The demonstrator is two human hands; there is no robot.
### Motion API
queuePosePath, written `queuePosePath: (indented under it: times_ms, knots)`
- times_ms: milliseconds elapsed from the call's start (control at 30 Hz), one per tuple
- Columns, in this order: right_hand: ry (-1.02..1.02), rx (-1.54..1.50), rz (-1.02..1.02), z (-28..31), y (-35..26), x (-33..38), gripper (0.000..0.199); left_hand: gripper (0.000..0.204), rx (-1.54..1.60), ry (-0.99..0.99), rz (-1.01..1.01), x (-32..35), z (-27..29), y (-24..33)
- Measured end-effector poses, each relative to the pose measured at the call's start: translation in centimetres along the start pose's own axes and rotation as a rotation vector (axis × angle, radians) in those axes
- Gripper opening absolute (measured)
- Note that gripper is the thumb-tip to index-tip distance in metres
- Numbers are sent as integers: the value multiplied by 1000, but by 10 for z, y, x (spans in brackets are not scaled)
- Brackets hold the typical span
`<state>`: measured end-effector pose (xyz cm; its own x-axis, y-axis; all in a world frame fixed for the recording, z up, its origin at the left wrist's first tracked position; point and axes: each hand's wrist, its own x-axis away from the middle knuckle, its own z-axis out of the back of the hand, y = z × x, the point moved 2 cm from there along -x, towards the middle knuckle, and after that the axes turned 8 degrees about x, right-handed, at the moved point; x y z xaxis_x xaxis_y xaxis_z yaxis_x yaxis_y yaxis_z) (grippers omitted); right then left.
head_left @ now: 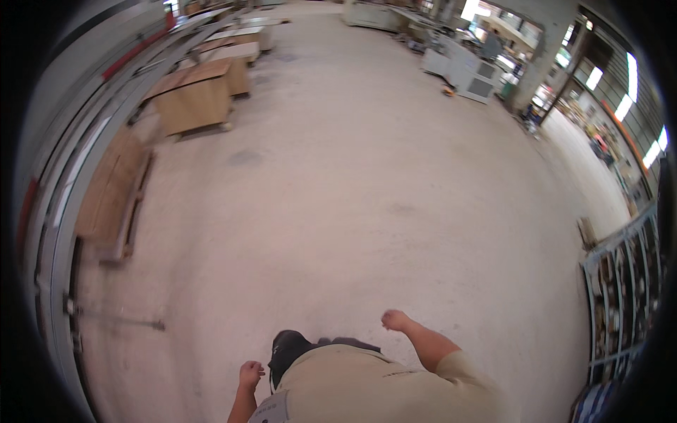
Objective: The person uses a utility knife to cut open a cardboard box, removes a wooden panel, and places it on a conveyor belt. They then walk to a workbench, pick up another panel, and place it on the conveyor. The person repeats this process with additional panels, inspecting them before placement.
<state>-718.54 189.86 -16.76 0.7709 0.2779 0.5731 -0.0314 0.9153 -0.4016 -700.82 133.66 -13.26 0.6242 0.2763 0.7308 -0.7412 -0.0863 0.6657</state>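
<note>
My left hand hangs low beside my body, its fingers loosely curled, and no object shows in it. Out in front on the other side, my right hand is bent into a loose fist above the floor, also with nothing visible in it. Neither hand touches anything. Between them are my beige shirt and one dark shoe or trouser leg, partly hidden by the shirt.
Pale concrete floor stretches ahead. Along the left run a long metal machine rail, brown stacked boards and wooden board stacks. A metal rack stands near right; grey cabinets and a pillar lie far right.
</note>
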Motion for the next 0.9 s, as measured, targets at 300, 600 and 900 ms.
queuePosePath:
  times_ms: [300, 600, 900]
  knots:
    - [241, -550, -220, 324, -29, -363, 28, 21, -993, -419, -378, -360, -92, 298]
    - [191, -864, -615, 437, 62, -464, 27, 19, -353, -183, -109, -617, -221, 704]
    - [-87, -540, -523, 546, 177, -675, 25, 20, -103, -232, -114, -803, -445, 948]
